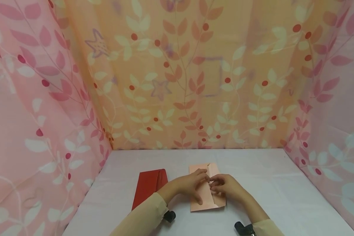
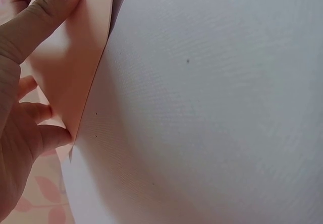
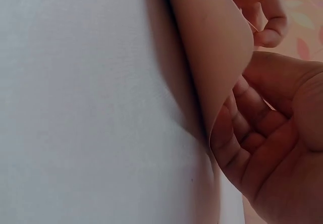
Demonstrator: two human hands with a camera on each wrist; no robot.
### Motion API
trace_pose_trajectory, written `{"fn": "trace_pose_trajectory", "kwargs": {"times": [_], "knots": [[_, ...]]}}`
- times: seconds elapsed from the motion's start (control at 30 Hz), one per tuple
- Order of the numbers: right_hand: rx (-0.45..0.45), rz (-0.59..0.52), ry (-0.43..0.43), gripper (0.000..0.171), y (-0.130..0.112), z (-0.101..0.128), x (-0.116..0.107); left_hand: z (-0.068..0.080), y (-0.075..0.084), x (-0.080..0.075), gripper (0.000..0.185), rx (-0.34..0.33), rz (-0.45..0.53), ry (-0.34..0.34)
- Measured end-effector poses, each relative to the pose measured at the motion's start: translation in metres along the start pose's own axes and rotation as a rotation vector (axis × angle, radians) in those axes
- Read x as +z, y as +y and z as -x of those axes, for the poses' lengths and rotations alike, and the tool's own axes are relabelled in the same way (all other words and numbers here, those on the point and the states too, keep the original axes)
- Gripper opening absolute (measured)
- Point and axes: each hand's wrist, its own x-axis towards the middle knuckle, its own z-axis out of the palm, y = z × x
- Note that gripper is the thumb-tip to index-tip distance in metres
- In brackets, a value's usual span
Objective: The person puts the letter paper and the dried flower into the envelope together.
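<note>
A pale pink paper envelope [image 1: 201, 200] lies on the white-covered table, its long flap side toward the right. My left hand [image 1: 190, 183] grips it from the left, the thumb on its face near the bottom and the other fingers bent over toward the slit along the flap. On the right side, my right hand [image 1: 226, 186] has curled fingers and thumb at that same edge. In the right wrist view, the envelope's paper [image 3: 217, 42] bows up in a curve against the right hand [image 3: 282, 133]. Some fingertips are hidden behind the paper.
A red envelope [image 1: 146, 186] rests to the left, partly covered by the left forearm. Patterned curtains [image 1: 177, 75] stand along the back and both sides of the white table [image 1: 253, 164]. Black wrist cameras [image 1: 169, 216] are strapped below each hand.
</note>
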Motion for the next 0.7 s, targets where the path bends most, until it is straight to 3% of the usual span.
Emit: {"fn": "trace_pose_trajectory", "kwargs": {"times": [0.7], "knots": [[0.01, 0.087, 0.101, 0.036, -0.002, 0.018, -0.011, -0.004, 0.01, -0.009, 0.08, -0.005, -0.059, -0.069]]}}
